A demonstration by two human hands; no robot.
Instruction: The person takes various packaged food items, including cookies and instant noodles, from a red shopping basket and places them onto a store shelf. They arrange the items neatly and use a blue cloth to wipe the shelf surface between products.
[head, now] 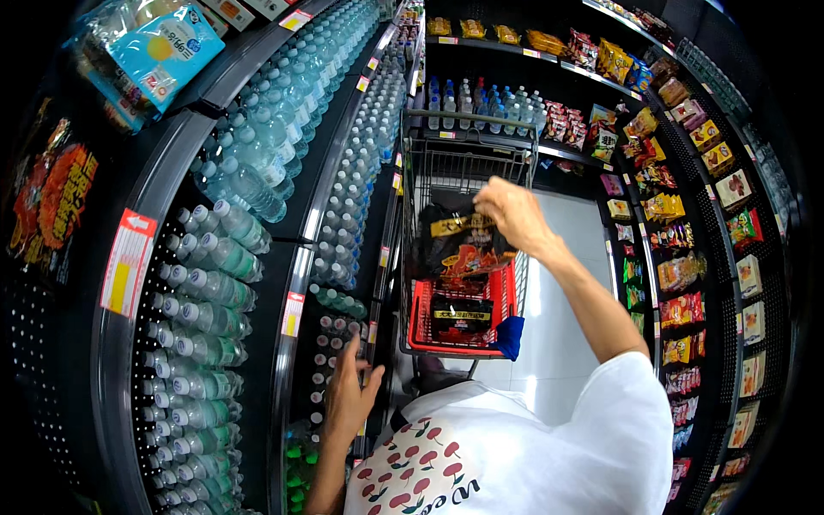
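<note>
A black snack bag (460,244) with red and gold print hangs over the metal shopping cart (476,161), gripped at its top edge by my right hand (515,215). Beneath it, a red plastic basket (421,322) sits in the near end of the cart. Another black packet (461,318) lies inside the basket, and a blue cloth or flap (510,337) hangs over the basket's near right corner. My left hand (351,389) is raised beside the lower shelves at the left, fingers spread and holding nothing, close to dark bottles with pale caps (328,341).
Shelves of large water bottles (257,148), smaller bottles (209,347) and blue-capped bottles (351,212) line the left. Price tags (129,264) stick out along the shelf edges. Packaged snacks (682,309) fill the right shelves. More bottles (483,106) stand behind the cart. Pale tiled floor (566,257) shows right of it.
</note>
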